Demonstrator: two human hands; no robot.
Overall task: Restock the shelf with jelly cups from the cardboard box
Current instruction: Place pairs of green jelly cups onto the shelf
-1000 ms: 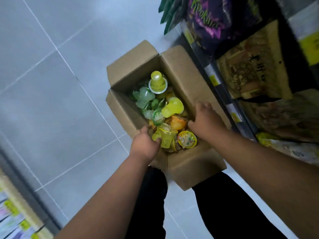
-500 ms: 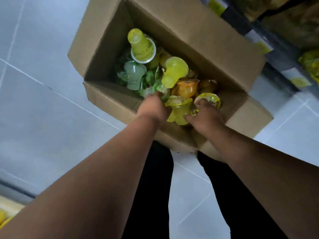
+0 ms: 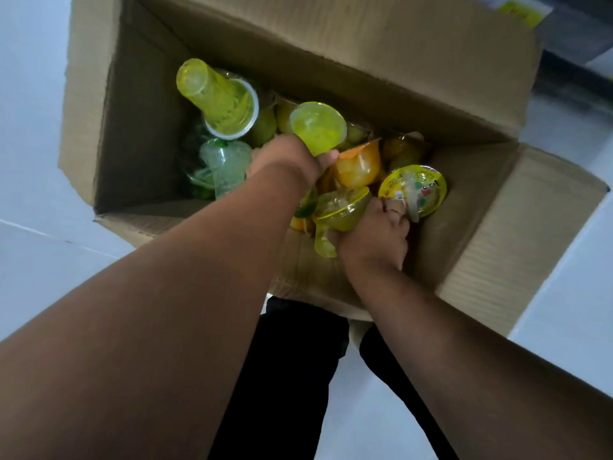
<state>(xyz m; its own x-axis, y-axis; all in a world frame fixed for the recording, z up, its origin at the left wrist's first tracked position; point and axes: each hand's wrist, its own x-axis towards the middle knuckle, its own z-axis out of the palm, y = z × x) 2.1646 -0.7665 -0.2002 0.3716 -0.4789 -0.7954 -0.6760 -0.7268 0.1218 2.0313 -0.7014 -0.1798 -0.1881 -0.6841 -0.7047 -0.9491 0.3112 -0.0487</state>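
Cardboard box (image 3: 331, 44): open on the pale floor (image 3: 30, 127), fills the upper frame, heaped with jelly cups (image 3: 229, 104).
Left hand (image 3: 288, 161): centre of the heap, grip closed on a yellow jelly cup (image 3: 318, 127), base up.
Right hand (image 3: 374, 240): lower right of the heap, grip clamped round a yellow-green jelly cup (image 3: 341, 210); fingertips (image 3: 393, 210) touch a lidded jelly cup (image 3: 414, 190).
Writing: colourful lid print, too blurred to read.

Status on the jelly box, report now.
Right hand grips yellow-green jelly cup inside cardboard box. Left hand down beside orange cup, grip hidden. Flaps open, nothing in the way.
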